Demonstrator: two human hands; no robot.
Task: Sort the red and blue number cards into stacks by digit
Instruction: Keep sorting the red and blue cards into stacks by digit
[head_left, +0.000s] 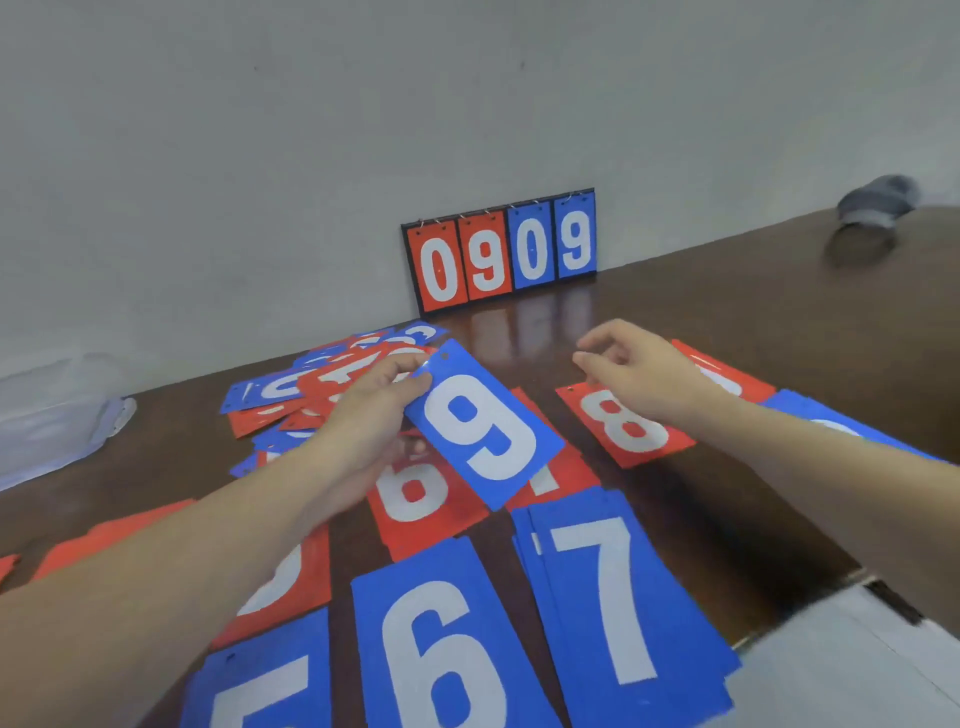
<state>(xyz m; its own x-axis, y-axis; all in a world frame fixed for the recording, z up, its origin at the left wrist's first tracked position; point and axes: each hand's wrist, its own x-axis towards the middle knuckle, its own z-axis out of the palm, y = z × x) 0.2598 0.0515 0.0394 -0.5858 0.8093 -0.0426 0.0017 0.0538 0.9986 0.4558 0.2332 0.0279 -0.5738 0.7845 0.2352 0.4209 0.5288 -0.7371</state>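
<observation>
So the person's left hand has a blue 9 pinched by its top corner, thumb on the face and fingers curled behind, and the card's tilted and hanging in the air above the red 6 and another red card mostly hidden under it. Right hand is hovering over at about 3 o'clock from the 9, fingers loosely bent and holding nothing, just above the red 8. Looks like it's about to take the card, or just waiting, hard to say.

Unsorted heap sits at 10 o'clock from the held card, a real mess of red and blue. Nearer stacks: blue 6, blue 7, blue 5 at 6 to 7 o'clock. Scoreboard stands against the wall at 12.

What could go sideways: a 9 flipped is a 6, and the 6 stacks are right underneath, so a misread is easy. A corner pinch is also loose, so the card could slip and scatter the red pile. The left forearm lies over the low stacks too and could drag them.
</observation>
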